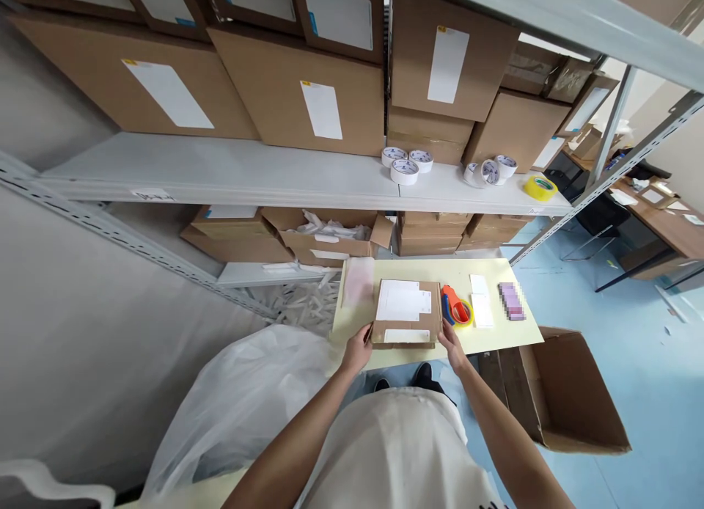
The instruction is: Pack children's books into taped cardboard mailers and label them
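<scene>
Both hands (pixel 357 349) hold the cardboard box (pixel 408 325) by opposite sides, between them.

Tape dispenser (pixel 452 299) on pale table (pixel 465 269)

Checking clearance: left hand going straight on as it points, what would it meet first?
The left side of the cardboard box; the left hand appears to be up against it, though exact contact is hard to see.

A loose, creased off-white top (pixel 404 450) bears a small dark marking (pixel 488 505), partly cut off; dark trousers (pixel 441 389) and black shoes (pixel 423 373) show beyond it; forearms (pixel 300 430) and hands (pixel 357 349) are bare
</scene>
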Tool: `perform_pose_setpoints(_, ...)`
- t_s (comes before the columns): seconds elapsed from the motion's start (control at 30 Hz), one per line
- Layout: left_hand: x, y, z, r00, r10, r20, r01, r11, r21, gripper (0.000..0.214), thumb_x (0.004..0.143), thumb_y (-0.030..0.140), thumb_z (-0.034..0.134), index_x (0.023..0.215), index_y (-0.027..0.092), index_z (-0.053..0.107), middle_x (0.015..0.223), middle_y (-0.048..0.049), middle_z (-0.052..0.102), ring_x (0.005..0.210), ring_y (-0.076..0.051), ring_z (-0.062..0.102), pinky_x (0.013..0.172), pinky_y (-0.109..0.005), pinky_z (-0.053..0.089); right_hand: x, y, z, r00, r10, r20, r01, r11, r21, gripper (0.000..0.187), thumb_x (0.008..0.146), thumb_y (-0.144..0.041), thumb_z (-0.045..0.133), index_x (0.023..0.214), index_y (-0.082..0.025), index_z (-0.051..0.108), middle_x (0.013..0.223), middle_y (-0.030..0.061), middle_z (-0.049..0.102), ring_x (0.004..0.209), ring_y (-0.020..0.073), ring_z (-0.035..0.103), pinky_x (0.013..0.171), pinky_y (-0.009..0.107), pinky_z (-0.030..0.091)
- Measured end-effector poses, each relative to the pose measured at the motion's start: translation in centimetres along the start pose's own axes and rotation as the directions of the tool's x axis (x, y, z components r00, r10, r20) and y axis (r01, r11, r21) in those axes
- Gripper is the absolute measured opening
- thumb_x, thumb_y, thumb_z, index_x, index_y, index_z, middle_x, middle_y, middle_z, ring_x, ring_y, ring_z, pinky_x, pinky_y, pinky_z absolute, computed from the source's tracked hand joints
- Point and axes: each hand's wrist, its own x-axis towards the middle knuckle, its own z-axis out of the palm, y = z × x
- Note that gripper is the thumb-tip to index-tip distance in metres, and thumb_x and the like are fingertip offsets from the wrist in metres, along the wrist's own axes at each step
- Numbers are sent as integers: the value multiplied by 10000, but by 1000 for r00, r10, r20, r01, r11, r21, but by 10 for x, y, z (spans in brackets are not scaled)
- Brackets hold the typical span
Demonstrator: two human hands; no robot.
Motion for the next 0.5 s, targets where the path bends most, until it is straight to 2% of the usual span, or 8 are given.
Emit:
perform_pose_setpoints(0.07, 8, 12, -2, 998, 23, -62, -24, 1000, -10, 294, 804, 265, 509, 1034, 188, 676, 1016, -84, 748, 958, -229, 695, 890, -356, 525, 2, -15, -1, 999, -38, -37, 37, 999, -30, 902, 735, -720, 577, 1448, -194, 406, 1475, 151, 473, 1387, 327, 408, 1112, 528, 356)
perform_pose_setpoints(0.17, 22, 30, -9, 989, 40, -139, -41, 999, -2, 277, 840, 373, 506, 968, 179, 656, 865, -55, 734, 843, -207, 686, 811, -323, 533, 8, -38, -5, 989, -109, -97, 97, 989, -115, 854, 749, -638, 610, 1447, -201, 383, 1418, 157, 523, 1333, 319, 475, 1083, 525, 391)
perform_pose_setpoints(0.27, 37, 41, -14, 980, -4, -199, 9, 1000, 23, 280, 833, 358, 548, 1024, 165, 615, 904, -66, 714, 900, -216, 673, 834, -325, 522, 17, -57, -5, 983, -110, -148, 62, 953, -297, 886, 707, -511, 691, 1450, -168, 349, 1308, 172, 593, 1230, 310, 565, 1015, 491, 461)
perform_pose_setpoints(0.37, 44, 45, -16, 966, -43, -255, 70, 993, 98, 365, 803, 283, 610, 1143, 156, 570, 994, -108, 693, 983, -253, 659, 864, -365, 515, 25, -72, 3, 987, -59, -152, -31, 848, -529, 826, 704, -367, 693, 1432, -145, 372, 1185, 149, 653, 1052, 279, 660, 911, 438, 527)
perform_pose_setpoints(0.43, 42, 49, -19, 954, 37, -299, 20, 982, 187, 437, 793, 258, 635, 1209, 162, 542, 1075, -129, 664, 1034, -266, 638, 886, -390, 507, 28, -80, 8, 989, -48, -138, -58, 739, -671, 738, 719, -298, 664, 1403, -159, 424, 1139, 124, 677, 995, 273, 680, 865, 421, 544)
perform_pose_setpoints(0.5, 35, 56, -26, 935, 183, -305, -73, 938, 339, 426, 796, 253, 644, 1208, 178, 563, 1167, -145, 624, 1100, -281, 601, 929, -423, 481, 29, -88, 9, 993, -69, -99, -33, 636, -771, 664, 744, -238, 621, 1386, -185, 462, 1111, 99, 697, 971, 267, 691, 845, 403, 552)
